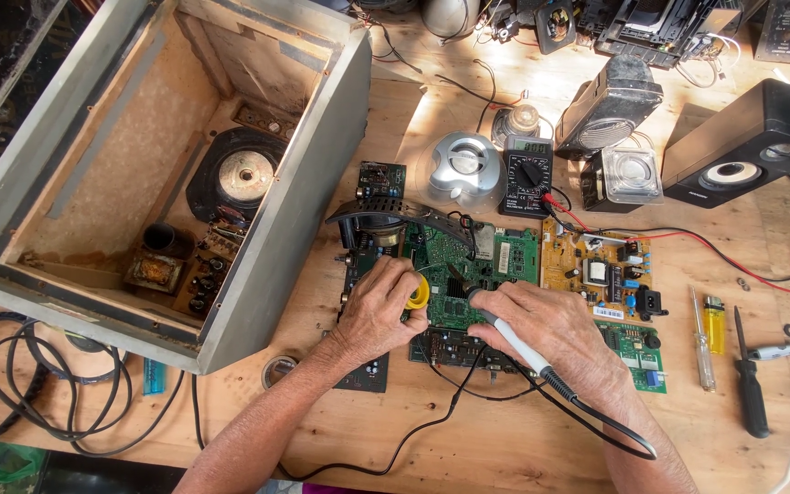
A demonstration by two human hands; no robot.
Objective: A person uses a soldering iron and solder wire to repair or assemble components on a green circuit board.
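Note:
My left hand (378, 309) rests on a green circuit board (486, 261) and holds a small yellow spool (421, 293) between thumb and fingers. My right hand (550, 329) grips a soldering iron (516, 341) with a white and black handle, its tip pointing at the board near the spool. The iron's black cord (596, 421) runs back past my wrist. A curved black plastic part (386, 212) lies over the board's far edge.
A large open wooden speaker box (317, 174) with a speaker inside stands at the left. A multimeter (528, 177) with red leads, a yellow circuit board (596, 265), small speakers (747, 146), a lighter (714, 324) and screwdrivers (750, 384) lie to the right. Coiled black cable (38, 384) lies bottom left.

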